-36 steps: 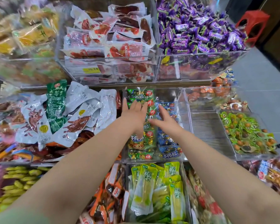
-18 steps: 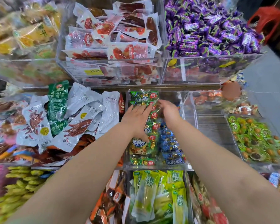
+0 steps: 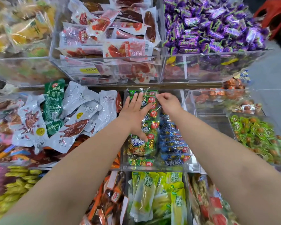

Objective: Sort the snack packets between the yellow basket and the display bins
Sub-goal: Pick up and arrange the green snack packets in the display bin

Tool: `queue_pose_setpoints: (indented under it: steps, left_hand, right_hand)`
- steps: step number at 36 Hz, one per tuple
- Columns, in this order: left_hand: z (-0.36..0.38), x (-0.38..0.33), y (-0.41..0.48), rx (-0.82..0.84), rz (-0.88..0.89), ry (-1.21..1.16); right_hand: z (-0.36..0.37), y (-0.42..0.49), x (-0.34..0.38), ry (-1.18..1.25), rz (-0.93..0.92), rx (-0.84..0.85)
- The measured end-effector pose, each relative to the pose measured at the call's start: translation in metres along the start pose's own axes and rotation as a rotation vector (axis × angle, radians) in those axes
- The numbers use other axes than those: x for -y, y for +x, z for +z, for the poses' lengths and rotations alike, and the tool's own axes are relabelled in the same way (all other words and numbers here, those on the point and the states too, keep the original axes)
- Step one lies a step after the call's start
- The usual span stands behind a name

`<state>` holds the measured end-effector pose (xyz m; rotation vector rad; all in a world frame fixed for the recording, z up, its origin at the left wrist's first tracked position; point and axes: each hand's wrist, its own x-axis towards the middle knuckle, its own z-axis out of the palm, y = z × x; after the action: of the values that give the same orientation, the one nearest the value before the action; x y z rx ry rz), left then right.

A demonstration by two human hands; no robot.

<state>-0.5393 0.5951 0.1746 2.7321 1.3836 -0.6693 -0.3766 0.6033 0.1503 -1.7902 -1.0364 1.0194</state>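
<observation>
1. Snack packets (image 3: 143, 143) in green wrappers lie in a row down the left half of a clear display bin (image 3: 152, 168) at the centre of the frame. A row of blue packets (image 3: 172, 148) lies beside them in the right half.
2. A second ago both hands hovered over the middle of this bin. They have now reached its far end, just under the upper tier of bins.
3. The left hand (image 3: 135, 112) is released and flat, as before, with its fingers spread on the rearmost green packets.
4. The right hand (image 3: 168, 103) had straight fingers a second ago. They now curl down at the top edge of the back packet, but I cannot tell whether they pinch the wrapper.
5. White foil packets (image 3: 81, 111) are heaped in the bin at centre left.
6. Long yellow-green packets (image 3: 146, 195) fill the bin at lower centre.
7. Round green-wrapped snacks (image 3: 256, 135) sit at the right edge.
8. Red meat packets (image 3: 113, 34) lie at upper centre, with purple candies (image 3: 217, 26) to their right.
9. A red stool (image 3: 276, 13) stands in the upper right corner.
10. Both forearms cross the lower bins and hide parts of them.
</observation>
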Motion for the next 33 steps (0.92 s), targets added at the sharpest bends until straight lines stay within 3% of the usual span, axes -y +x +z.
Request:
queue_pose_setpoints:
  steps: [3,6,16,22,26,31,33]
  left_hand:
    - [0.003,0.002,0.003,0.030,-0.001,-0.020]
    - [0.006,0.003,0.001,0.035,0.009,-0.013]
    - [0.004,0.000,0.002,0.061,-0.061,0.104]
    - [-0.001,0.001,-0.010,0.039,-0.032,0.026]
    - [-0.004,-0.011,-0.035,-0.189,-0.038,-0.137]
    - [0.004,-0.068,-0.086,-0.834,-0.073,-0.693]
    - [0.018,-0.098,-0.109,-0.771,-0.043,-1.035]
  right_hand:
    - [0.001,-0.001,-0.003,0.062,0.037,-0.080]
    - [0.012,-0.009,-0.008,0.036,0.066,0.036]
    - [0.018,-0.021,-0.007,0.190,0.216,0.035]
    - [-0.010,-0.061,-0.019,0.300,0.274,0.049]
    - [-0.031,-0.096,-0.026,0.451,0.295,0.019]
    - [-0.054,-0.152,-0.035,0.576,0.255,-0.057]
    - [-0.065,-0.179,-0.044,0.617,0.256,-0.090]
